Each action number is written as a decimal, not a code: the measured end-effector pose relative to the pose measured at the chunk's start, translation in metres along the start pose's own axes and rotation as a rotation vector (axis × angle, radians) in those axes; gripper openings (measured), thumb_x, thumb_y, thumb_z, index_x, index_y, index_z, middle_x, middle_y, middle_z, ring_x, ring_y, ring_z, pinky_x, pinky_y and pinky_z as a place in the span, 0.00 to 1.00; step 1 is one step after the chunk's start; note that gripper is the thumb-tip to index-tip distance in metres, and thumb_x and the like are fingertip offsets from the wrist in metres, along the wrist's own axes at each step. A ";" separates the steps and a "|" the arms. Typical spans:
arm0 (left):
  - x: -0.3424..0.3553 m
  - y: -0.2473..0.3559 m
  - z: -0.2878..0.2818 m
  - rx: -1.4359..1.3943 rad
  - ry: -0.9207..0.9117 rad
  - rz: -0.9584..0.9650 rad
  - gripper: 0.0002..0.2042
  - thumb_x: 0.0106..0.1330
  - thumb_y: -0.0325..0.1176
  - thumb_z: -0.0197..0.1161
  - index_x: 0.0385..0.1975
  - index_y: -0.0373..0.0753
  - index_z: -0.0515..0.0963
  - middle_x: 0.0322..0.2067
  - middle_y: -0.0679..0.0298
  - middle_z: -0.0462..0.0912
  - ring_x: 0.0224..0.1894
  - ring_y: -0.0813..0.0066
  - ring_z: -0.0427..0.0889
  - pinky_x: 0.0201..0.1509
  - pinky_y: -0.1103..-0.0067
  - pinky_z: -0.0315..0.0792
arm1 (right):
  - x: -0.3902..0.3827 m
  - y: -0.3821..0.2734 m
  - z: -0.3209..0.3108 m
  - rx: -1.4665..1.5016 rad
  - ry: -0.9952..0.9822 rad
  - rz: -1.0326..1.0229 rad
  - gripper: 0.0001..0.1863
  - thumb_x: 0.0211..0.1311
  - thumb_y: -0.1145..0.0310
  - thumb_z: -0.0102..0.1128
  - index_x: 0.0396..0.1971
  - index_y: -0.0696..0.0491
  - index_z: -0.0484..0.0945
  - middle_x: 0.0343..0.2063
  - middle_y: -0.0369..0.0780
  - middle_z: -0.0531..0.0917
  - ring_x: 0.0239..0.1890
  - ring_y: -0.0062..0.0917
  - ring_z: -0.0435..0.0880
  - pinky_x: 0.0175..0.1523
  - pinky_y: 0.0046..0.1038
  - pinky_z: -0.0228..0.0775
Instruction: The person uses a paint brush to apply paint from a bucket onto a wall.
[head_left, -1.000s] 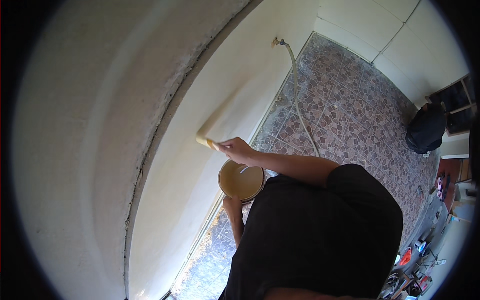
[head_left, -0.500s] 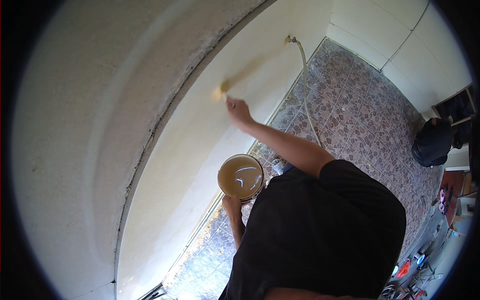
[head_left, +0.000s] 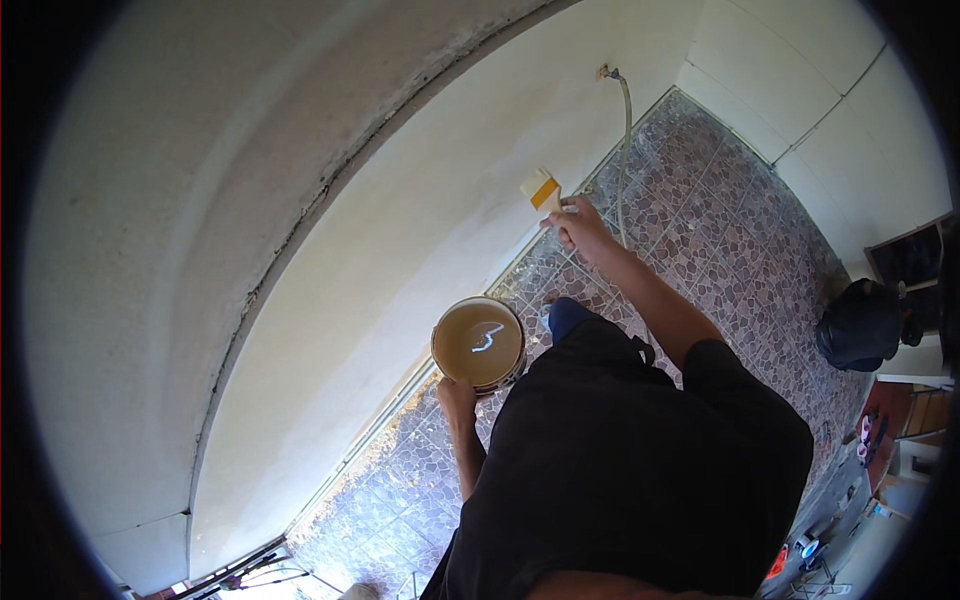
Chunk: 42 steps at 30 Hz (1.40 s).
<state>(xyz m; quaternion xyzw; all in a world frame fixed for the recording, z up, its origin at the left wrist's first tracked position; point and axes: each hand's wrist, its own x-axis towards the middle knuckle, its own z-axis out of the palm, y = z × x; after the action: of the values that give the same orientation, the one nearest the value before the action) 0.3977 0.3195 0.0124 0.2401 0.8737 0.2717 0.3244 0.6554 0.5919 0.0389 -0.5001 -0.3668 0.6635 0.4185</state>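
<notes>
Gripped at its handle by my right hand (head_left: 582, 226) is a flat paintbrush (head_left: 543, 190) with a yellow band and pale bristles. It is held up close to the cream wall (head_left: 420, 215); whether the bristles touch the wall I cannot tell. My left hand (head_left: 458, 397) is closed on the near rim of a round paint bucket (head_left: 436, 335). Inside the bucket is a beige liquid (head_left: 470, 345) with a bright reflection on its surface. The bucket is beside my body, next to the foot of the wall.
A tap (head_left: 610, 73) on the wall feeds a pale hose (head_left: 627, 150) hanging to the patterned tile floor (head_left: 700, 215). A dark bulky object (head_left: 858, 325) stands at the right. Small items, one of them red (head_left: 778, 562), lie at lower right. A ledge edge (head_left: 300, 225) runs along the wall.
My right hand has drawn the brush back from higher on the wall, down and to the right. My left hand still holds the bucket, and the whole view has shifted slightly.
</notes>
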 end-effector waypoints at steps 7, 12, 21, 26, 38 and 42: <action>-0.017 0.011 -0.004 -0.032 0.038 -0.015 0.19 0.53 0.34 0.56 0.30 0.18 0.77 0.26 0.35 0.80 0.32 0.48 0.84 0.37 0.62 0.73 | 0.191 -0.055 -0.036 -0.286 0.629 -0.459 0.14 0.64 0.64 0.53 0.31 0.60 0.79 0.24 0.43 0.82 0.17 0.23 0.76 0.22 0.28 0.68; -0.018 0.028 0.003 -0.019 0.089 -0.057 0.20 0.53 0.35 0.57 0.31 0.17 0.76 0.27 0.35 0.81 0.32 0.48 0.84 0.35 0.62 0.74 | 0.233 -0.078 0.031 -0.285 0.667 -0.445 0.17 0.67 0.61 0.50 0.26 0.59 0.79 0.17 0.45 0.78 0.20 0.34 0.78 0.30 0.37 0.71; -0.002 0.054 0.031 -0.054 0.136 -0.138 0.19 0.51 0.33 0.57 0.33 0.17 0.77 0.28 0.34 0.81 0.32 0.49 0.85 0.35 0.62 0.75 | 0.158 -0.033 0.011 -0.156 0.208 -0.180 0.12 0.68 0.65 0.55 0.42 0.55 0.82 0.17 0.30 0.72 0.14 0.11 0.65 0.15 0.18 0.55; -0.004 0.088 0.049 -0.224 0.069 -0.122 0.18 0.50 0.32 0.56 0.32 0.17 0.77 0.27 0.36 0.81 0.32 0.50 0.85 0.36 0.63 0.75 | 0.254 -0.080 -0.027 -0.077 0.486 -0.354 0.18 0.68 0.61 0.53 0.20 0.56 0.73 0.11 0.31 0.68 0.11 0.17 0.65 0.16 0.25 0.55; -0.002 0.072 0.076 -0.142 0.121 -0.214 0.17 0.49 0.31 0.55 0.29 0.17 0.77 0.25 0.38 0.81 0.29 0.53 0.83 0.33 0.63 0.73 | 0.120 -0.031 0.061 -0.197 -0.003 -0.006 0.17 0.66 0.63 0.56 0.45 0.60 0.81 0.30 0.45 0.84 0.32 0.23 0.80 0.35 0.29 0.71; -0.017 0.065 0.071 -0.116 0.168 -0.163 0.17 0.49 0.30 0.55 0.29 0.17 0.76 0.25 0.37 0.81 0.28 0.53 0.83 0.34 0.63 0.72 | 0.246 -0.104 -0.030 -0.284 0.600 -0.297 0.19 0.67 0.59 0.50 0.37 0.62 0.81 0.31 0.53 0.83 0.36 0.42 0.83 0.42 0.37 0.72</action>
<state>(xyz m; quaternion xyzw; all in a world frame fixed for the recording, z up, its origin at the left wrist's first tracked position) 0.4740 0.3801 0.0154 0.1254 0.8972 0.3134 0.2847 0.6673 0.8607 0.0378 -0.6671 -0.3847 0.3614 0.5257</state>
